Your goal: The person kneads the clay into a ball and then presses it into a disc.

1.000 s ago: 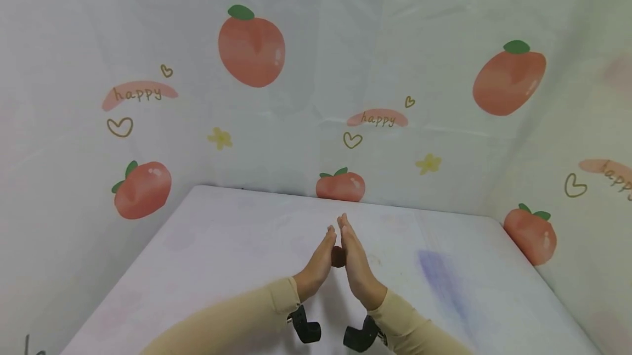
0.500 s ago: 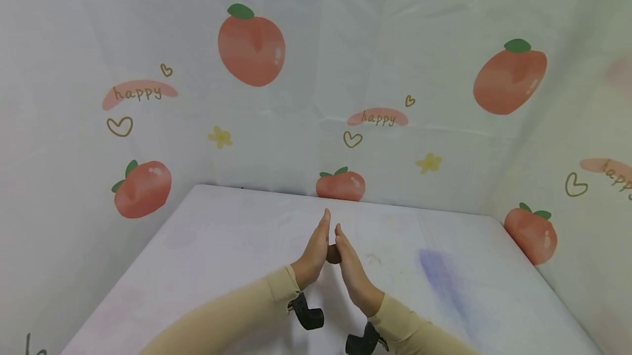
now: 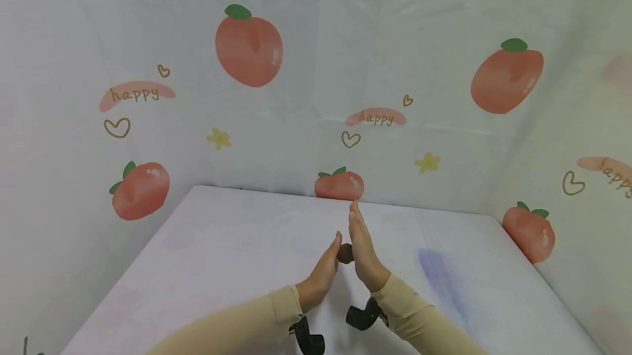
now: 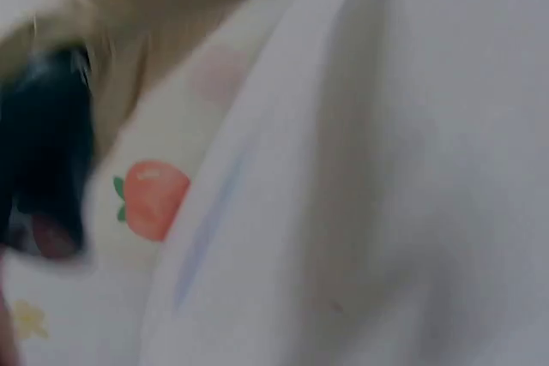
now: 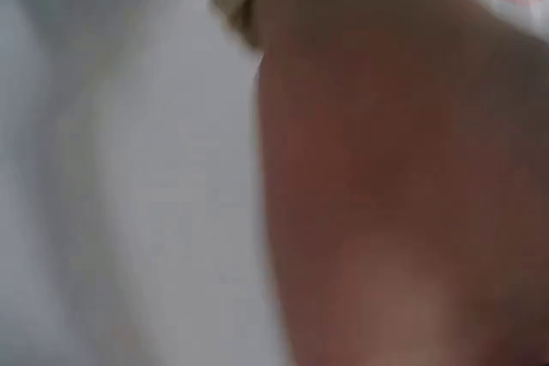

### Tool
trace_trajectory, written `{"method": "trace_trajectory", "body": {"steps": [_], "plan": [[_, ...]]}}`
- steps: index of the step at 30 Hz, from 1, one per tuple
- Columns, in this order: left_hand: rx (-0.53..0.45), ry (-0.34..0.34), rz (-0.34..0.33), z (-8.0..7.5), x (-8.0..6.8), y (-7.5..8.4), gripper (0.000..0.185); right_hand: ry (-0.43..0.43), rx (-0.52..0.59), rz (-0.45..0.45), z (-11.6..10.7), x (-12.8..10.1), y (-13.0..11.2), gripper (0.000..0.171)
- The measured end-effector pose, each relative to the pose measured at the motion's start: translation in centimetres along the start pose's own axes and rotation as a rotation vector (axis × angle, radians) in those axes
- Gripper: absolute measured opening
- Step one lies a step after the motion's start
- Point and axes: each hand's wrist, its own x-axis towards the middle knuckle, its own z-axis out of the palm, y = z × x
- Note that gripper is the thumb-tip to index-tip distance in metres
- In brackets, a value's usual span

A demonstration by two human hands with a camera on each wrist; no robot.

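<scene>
A small dark brown ball [image 3: 345, 253] is pressed between two flat palms in the head view, over the middle of the white table. My left hand [image 3: 322, 274] lies along the ball's left side with its fingers straight. On the other side, my right hand [image 3: 365, 251] presses with straight fingers that reach farther forward than the left ones. The palm faces are hidden. A hand [image 5: 369, 195] fills much of the right wrist view, close and blurred. The left wrist view has a beige sleeve [image 4: 154, 6] but no ball.
Black wrist cameras hang under both cuffs, the left one [image 3: 308, 337] lower than the right one [image 3: 362, 315]. The white table [image 3: 237, 234] bears a purple smear [image 3: 441, 278] at right. A fruit-printed curtain [image 3: 296, 124] stands behind and at the sides.
The hands slide against each other: the left went forward, then back, while the right drew back, then forward. The ball stays between the palms and has shifted slightly right.
</scene>
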Motion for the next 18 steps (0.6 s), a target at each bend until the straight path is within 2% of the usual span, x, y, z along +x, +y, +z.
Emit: {"method": "trace_trajectory", "body": {"steps": [4, 6, 8, 11, 14, 16, 18], "plan": [[-0.053, -0.067, 0.105, 0.2, -0.1, 1.1, 0.064, 0.014, 0.010, 0.078, -0.4, 0.6, 1.1, 0.062], [-0.033, -0.049, 0.140, -0.2, 0.2, 1.5, 0.064, 0.011, 0.001, 0.105, 0.0, 0.0, 1.7, 0.062], [-0.008, 0.005, 0.149, -0.8, 0.8, 1.9, 0.063, -0.006, -0.009, 0.115, 0.7, -0.9, 2.1, 0.062], [0.013, 0.092, 0.099, -1.7, 1.7, 2.1, 0.063, -0.055, -0.026, 0.081, 1.9, -2.5, 2.3, 0.061], [0.015, 0.151, 0.005, -2.0, 2.3, 1.9, 0.071, -0.091, -0.008, 0.021, 2.6, -3.4, 1.7, 0.060], [0.031, 0.162, -0.043, -2.0, 2.4, 1.6, 0.077, -0.087, 0.002, -0.024, 2.6, -3.3, 1.0, 0.060], [0.068, 0.146, -0.052, -1.8, 2.2, 1.1, 0.077, -0.056, 0.020, -0.044, 2.3, -2.6, 0.5, 0.059]]}}
